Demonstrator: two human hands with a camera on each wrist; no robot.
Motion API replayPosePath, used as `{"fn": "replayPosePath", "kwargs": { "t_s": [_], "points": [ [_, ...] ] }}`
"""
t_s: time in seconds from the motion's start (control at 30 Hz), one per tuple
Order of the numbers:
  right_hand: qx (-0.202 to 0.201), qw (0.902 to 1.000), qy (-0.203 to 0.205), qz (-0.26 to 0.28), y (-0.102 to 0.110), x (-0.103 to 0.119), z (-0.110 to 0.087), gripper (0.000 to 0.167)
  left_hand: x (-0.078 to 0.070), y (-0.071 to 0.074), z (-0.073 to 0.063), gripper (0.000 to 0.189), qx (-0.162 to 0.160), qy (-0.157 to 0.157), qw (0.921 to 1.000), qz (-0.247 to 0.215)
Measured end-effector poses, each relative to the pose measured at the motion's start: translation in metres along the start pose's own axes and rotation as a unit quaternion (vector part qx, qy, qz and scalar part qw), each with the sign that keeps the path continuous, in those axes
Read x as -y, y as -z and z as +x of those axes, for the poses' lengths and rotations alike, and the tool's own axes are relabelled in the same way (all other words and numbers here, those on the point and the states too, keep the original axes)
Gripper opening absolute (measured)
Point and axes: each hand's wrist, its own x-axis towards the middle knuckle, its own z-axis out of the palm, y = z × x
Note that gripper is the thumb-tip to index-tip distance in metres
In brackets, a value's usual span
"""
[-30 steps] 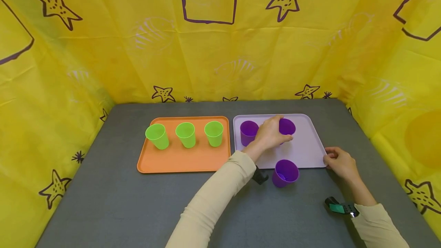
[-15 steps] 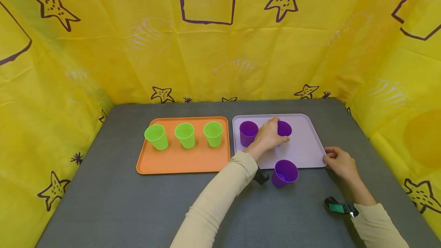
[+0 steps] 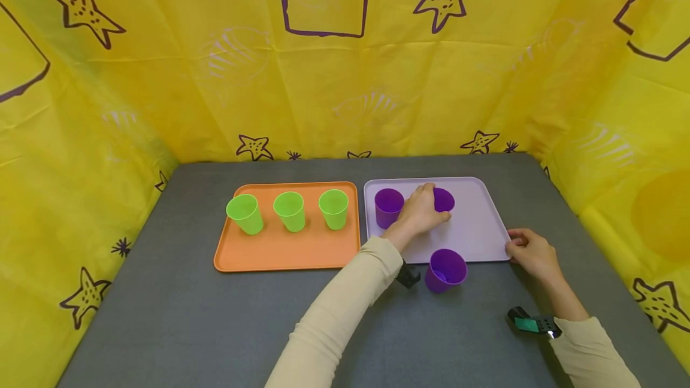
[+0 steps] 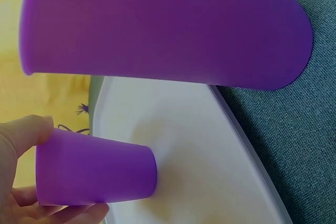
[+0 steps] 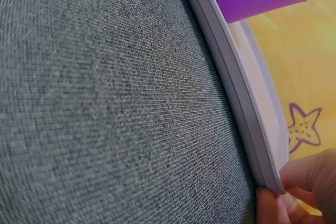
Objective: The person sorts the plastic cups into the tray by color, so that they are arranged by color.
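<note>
My left hand (image 3: 421,211) grips a purple cup (image 3: 444,199) near its rim, over the middle of the lilac tray (image 3: 480,235). In the left wrist view the thumb and fingers wrap the wide end of this cup (image 4: 97,169), whose base is at the tray's surface. A second purple cup (image 3: 389,207) stands upright at the tray's left end, partly behind the left hand. The third purple cup (image 3: 445,271) stands on the table just in front of the tray. At the tray's front right corner, my right hand (image 3: 535,256) pinches the rim (image 5: 254,129) between thumb and fingers.
An orange tray (image 3: 286,253) lies to the left, close beside the lilac one. It bears a row of three green cups (image 3: 245,214). Grey cloth (image 3: 215,328) covers the table. A yellow patterned curtain (image 3: 323,88) encloses the back and sides.
My left hand and its purple cup have shifted slightly left over the lilac tray. The right hand keeps its hold on the corner. The other cups and the trays stay put.
</note>
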Motion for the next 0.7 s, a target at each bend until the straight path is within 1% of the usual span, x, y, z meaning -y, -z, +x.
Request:
{"fn": "replayPosePath", "kwargs": {
  "t_s": [0.17,0.37,0.5,0.7],
  "points": [
    [0.0,1.0,0.001,-0.005,0.0,-0.001,0.0,0.038,-0.001,0.0,0.0,0.075,0.008,0.008,0.9999,-0.007],
    [-0.002,1.0,0.0,-0.01,0.0,-0.003,0.001,0.038,-0.003,0.0,-0.001,0.082,0.014,0.022,0.9995,-0.019],
    [0.0,1.0,0.0,-0.008,0.0,-0.003,0.001,0.038,-0.006,0.003,-0.002,0.084,0.015,0.014,0.9996,-0.02],
    [0.003,1.0,-0.001,-0.005,0.0,-0.002,0.001,0.038,-0.009,0.013,-0.004,0.083,0.022,-0.001,0.9995,-0.021]
  ]
}}
